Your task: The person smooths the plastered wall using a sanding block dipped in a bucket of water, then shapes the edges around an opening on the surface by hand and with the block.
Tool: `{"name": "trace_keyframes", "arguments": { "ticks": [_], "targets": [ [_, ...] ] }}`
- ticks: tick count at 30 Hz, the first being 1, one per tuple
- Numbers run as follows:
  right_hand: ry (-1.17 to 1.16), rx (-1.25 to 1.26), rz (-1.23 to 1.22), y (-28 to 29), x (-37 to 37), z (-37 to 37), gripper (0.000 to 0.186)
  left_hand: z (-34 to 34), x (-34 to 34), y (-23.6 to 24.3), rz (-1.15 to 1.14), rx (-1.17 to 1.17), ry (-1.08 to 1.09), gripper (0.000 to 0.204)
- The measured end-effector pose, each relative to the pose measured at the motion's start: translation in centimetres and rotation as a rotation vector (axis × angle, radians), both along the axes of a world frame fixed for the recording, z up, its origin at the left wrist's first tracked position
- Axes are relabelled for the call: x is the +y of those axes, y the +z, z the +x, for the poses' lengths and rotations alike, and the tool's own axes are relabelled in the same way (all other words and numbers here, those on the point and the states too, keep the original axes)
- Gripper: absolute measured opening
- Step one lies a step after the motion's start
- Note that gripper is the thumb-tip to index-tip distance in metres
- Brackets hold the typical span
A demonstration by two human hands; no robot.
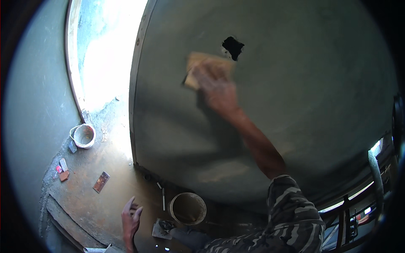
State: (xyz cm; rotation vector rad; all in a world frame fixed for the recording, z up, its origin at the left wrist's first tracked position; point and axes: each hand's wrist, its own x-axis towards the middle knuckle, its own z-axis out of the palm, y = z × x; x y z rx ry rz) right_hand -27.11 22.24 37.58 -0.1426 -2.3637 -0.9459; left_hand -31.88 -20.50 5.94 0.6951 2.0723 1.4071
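One right hand (pixel 219 90): grasping tan pad (pixel 197 58) against grey wall (pixel 303 84) | one left hand (pixel 131 217): free, half-open

Bright light fills the doorway (pixel 110 55) at left. A white bucket (pixel 87 146) stands near it on the dirty floor (pixel 82 189), with a reddish brick piece (pixel 64 176), a pink scrap (pixel 58 169) and a brown slab (pixel 101 181) lying nearby. A round tub (pixel 173 201) stands beside a thin pale stick (pixel 163 200).

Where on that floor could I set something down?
Between the flat brown rectangular slab and the round white bucket, or, in this view, between that slab and the person's bare left hand. It's crowded around the small reddish block, and where the round beige bucket, thin pale tube and dark shoe cluster.
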Motion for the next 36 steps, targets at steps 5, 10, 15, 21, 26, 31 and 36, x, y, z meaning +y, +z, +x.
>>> {"name": "trace_keyframes", "arguments": {
  "ticks": [5,10,15,21,26,31,36],
  "targets": [
    [-0.162,-0.145,-0.182,-3.8,2.3,10.1,0.06,1.9,-9.1,-6.8,0.042,-0.152,0.148,0.051],
    [-0.249,0.556,0.293,16.1,3.1,6.5,0.052,0.0,-7.3,-8.8,0.001,-0.025,0.127,0.055],
    [-0.113,0.35,0.298,15.7,3.3,4.6,0.05,1.2,-2.8,-0.9,-0.014,-0.107,0.088,0.065],
    [-0.313,0.298,0.309,21.5,2.8,0.4,0.039,1.2,-1.2,-1.1,-0.045,-0.219,-0.02,0.069],
    [0.191,0.028,0.37,13.6,2.1,-0.1,0.042,1.7,-3.8,-0.3,0.013,-0.18,0.007,0.066],
    [-0.404,0.33,0.023,22.0,0.6,-1.4,0.035,1.9,-4.0,-3.5,0.009,-0.148,0.003,0.063],
    [0.403,0.078,0.449,11.4,1.8,-3.3,0.028,1.9,-4.0,-0.5,0.052,-0.156,-0.038,0.062]
  ]
}}
